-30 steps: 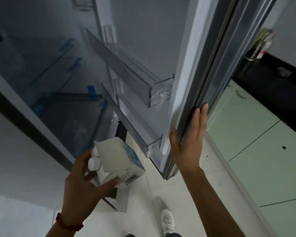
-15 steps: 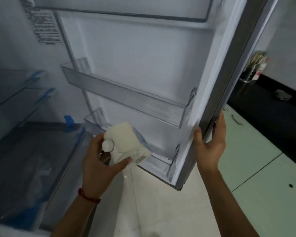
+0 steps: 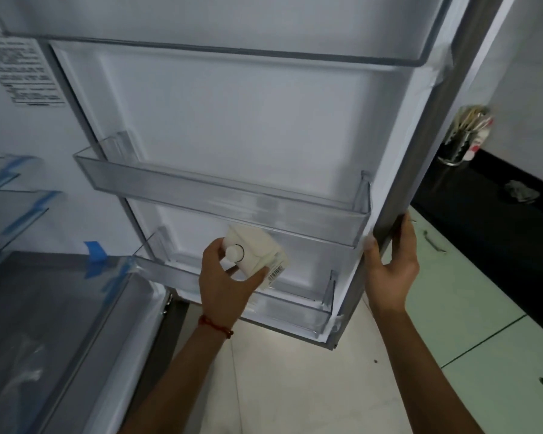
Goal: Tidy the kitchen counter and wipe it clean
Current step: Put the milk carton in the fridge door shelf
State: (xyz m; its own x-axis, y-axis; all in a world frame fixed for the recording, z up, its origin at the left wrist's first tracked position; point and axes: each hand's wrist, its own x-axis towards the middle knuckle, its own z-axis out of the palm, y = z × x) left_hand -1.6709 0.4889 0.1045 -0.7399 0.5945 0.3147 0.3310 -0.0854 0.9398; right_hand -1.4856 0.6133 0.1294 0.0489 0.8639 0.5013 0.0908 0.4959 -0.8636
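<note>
Swinging wider than a moment ago, the fridge door (image 3: pixel 239 126) now faces us, and the left hand (image 3: pixel 224 285) has carried the white carton (image 3: pixel 257 256) up over the lower door bin (image 3: pixel 295 303), its grip closed around the carton near the cap; the right hand (image 3: pixel 391 267) has slid along to clasp the door's edge; pale tiled floor (image 3: pixel 295 386) lies below, a black tabletop (image 3: pixel 483 214) at right with one utensil holder (image 3: pixel 461 137); two door bins, one carton, two hands.
</note>
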